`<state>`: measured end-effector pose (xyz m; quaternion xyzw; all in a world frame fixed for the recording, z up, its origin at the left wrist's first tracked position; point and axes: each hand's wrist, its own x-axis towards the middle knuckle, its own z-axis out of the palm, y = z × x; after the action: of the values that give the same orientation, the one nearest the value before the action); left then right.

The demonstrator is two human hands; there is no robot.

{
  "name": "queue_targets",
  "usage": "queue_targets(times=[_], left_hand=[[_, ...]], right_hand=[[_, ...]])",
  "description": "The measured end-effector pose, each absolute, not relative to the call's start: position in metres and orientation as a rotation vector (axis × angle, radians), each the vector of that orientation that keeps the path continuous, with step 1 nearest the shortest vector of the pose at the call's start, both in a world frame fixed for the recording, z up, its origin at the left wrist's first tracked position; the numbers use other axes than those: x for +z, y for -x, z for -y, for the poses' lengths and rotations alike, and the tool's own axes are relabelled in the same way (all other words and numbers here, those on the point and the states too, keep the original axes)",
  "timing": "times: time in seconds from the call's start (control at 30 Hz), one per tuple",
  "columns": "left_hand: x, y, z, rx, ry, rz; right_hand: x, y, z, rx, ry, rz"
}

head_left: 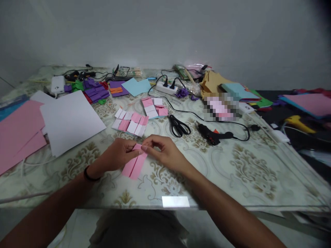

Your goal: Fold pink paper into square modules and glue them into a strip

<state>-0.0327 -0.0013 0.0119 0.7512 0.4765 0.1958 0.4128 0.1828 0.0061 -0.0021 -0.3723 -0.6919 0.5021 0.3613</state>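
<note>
A folded strip of pink paper [134,166] with a crease down its length lies tilted near the front of the table, its far end pinched in both hands. My left hand [119,154] grips the top left corner between thumb and fingers. On the other corner, the thumb and forefinger of my right hand [164,151] are closed. Just beyond the hands are folded pink and white paper pieces [131,123], with a second such group [154,107] behind them. Black-handled scissors [178,126] rest to the right of these.
A black glue gun [210,133] with a trailing cord lies at right. White sheets [72,120] and pink sheets [19,134] spread on the left. Along the back are purple folded papers [96,93], blue sheets [137,86] and a white power strip [167,88]. The table's front edge [129,207] is close.
</note>
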Motion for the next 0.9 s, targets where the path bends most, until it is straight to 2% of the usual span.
queue_targets(times=[0.2,0.7,0.9], left_hand=[[0.0158,0.0314,0.004,0.484,-1.973,-1.11],[0.0221,0.0306,0.0054,0.694,-2.019,-1.238],[0.0174,0.0339,0.0014,0.579,-1.874,-1.216]], right_hand=[[-0.0018,-0.182,-0.0056,1.265,0.948,1.8],[-0.0025,-0.1819,-0.0065,1.428,1.028,1.659],[-0.0028,-0.1832,-0.0079,1.401,1.054,1.63]])
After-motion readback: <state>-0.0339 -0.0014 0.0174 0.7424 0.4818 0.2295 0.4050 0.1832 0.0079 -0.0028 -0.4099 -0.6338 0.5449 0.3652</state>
